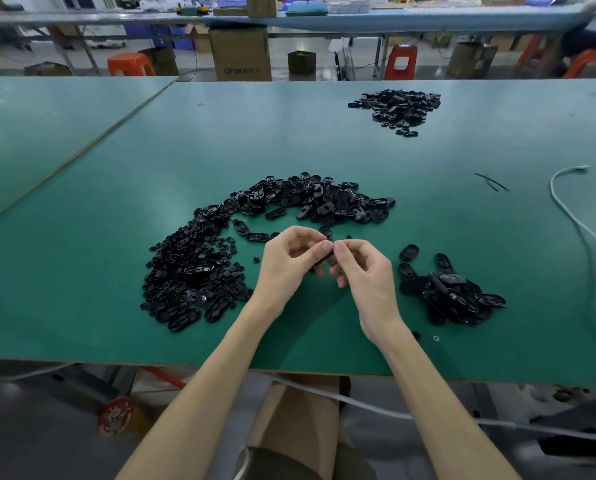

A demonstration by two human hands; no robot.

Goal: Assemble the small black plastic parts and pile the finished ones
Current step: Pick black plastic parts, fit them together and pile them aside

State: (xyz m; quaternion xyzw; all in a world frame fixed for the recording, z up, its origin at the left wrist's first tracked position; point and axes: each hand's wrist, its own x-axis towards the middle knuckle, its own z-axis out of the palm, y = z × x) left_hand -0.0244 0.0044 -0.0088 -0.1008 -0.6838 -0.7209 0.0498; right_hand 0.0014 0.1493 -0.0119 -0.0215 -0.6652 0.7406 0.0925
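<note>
One black part (327, 255) is held above the green worktop (324, 147), near its front edge. The grip of the left hand (282, 268) and the grip of the right hand (365, 271) are both clamped on it. Four heaps of parts are seen: left pile (192, 278), middle pile (317, 199), right pile (452, 296), far pile (396, 107). One white cable (552, 187) is laid at the right.

both hands (327, 268) pinching one black part (327, 257) above green table (82, 271)

Parts heap (192, 271) lies left, smaller pile (452, 296) right, on table (82, 306).
</note>
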